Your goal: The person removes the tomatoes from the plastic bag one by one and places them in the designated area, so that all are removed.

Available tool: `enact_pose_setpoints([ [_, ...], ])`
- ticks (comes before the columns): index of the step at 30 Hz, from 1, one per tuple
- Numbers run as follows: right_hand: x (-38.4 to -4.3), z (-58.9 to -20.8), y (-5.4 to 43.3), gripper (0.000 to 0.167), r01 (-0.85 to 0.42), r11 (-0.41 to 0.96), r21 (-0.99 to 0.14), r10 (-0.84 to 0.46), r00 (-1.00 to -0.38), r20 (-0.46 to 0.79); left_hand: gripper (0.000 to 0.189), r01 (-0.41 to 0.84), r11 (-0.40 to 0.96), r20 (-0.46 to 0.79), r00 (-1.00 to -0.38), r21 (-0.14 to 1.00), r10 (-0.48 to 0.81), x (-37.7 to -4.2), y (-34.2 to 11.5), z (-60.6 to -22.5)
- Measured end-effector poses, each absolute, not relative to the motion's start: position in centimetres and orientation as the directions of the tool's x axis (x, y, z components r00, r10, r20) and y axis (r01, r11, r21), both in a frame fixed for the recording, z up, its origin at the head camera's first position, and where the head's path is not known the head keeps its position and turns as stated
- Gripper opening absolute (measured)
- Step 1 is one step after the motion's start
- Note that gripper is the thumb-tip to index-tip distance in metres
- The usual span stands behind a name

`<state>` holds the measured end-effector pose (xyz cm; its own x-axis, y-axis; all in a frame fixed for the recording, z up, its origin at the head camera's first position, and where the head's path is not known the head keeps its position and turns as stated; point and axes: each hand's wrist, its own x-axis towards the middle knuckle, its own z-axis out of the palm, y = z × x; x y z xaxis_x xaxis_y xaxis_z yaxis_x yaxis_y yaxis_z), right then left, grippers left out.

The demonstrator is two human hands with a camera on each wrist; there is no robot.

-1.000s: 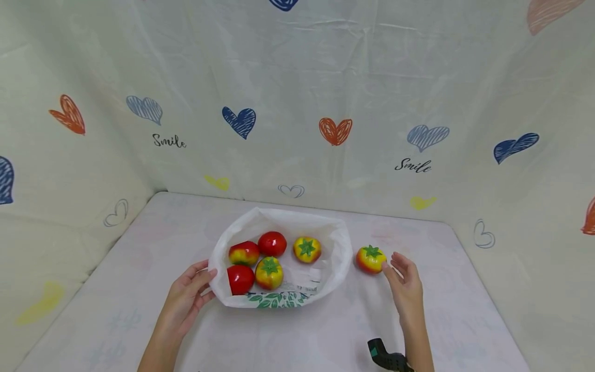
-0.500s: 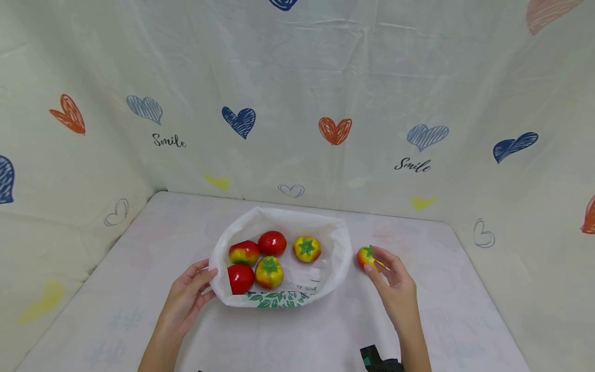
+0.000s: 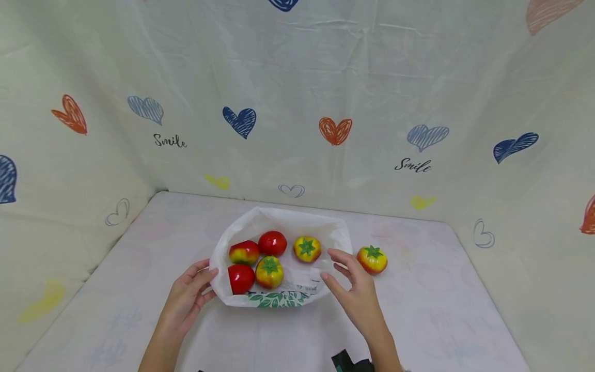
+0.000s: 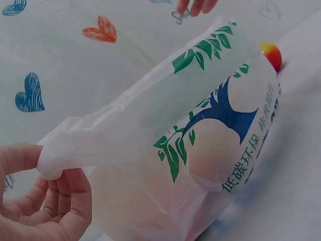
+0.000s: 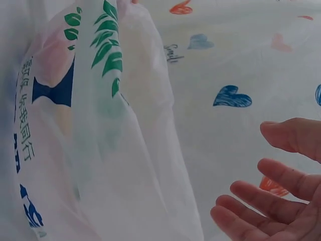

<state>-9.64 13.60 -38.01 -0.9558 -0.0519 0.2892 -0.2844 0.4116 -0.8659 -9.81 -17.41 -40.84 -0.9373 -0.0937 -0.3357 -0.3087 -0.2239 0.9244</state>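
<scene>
A white plastic bag (image 3: 297,218) printed with green leaves stands on the table, its mouth wide. My left hand (image 3: 186,297) pinches the bag's left rim between thumb and fingers; the left wrist view shows the bag's edge (image 4: 55,163) in that grip. Inside lie several shiny tomato-like fruits, among them a red one (image 3: 240,279) and a yellow one (image 3: 269,272) with a green star-shaped top. Over the bag's right rim my right hand (image 3: 358,297) spreads its fingers and holds nothing. In the right wrist view this hand (image 5: 281,201) is apart from the bag.
One more yellow-red fruit (image 3: 372,259) with a green top sits on the pale table (image 3: 441,310), right of the bag and behind my right hand. A heart-printed cloth (image 3: 288,77) rises behind and beside the table.
My right hand reached over the loose fruit, then moved left to the bag's right rim without it. The fruit stays in place. My left hand keeps its hold on the rim.
</scene>
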Motion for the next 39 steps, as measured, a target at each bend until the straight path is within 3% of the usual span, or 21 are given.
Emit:
enact_pose_setpoints([
  [12, -10.8, -39.1, 9.8, 0.041, -0.313, 0.451, -0.836, -0.286, -0.938, 0.196, 0.033, -0.301, -0.232, -0.33, -0.939, 0.925, -0.098, -9.7, -17.5, -41.0],
  [18, -11.6, -39.5, 8.4, 0.041, -0.307, 0.514, -0.801, -0.363, -0.924, 0.121, 0.039, -0.313, -0.225, -0.341, -0.935, 0.923, -0.1, -9.8, -17.5, -41.0],
  [39, -13.2, -41.4, 5.1, 0.045, -0.209, 0.696, -0.687, -0.345, -0.936, -0.065, 0.041, -0.309, -0.216, -0.336, -0.936, 0.926, -0.1, -9.7, -17.4, -41.1],
])
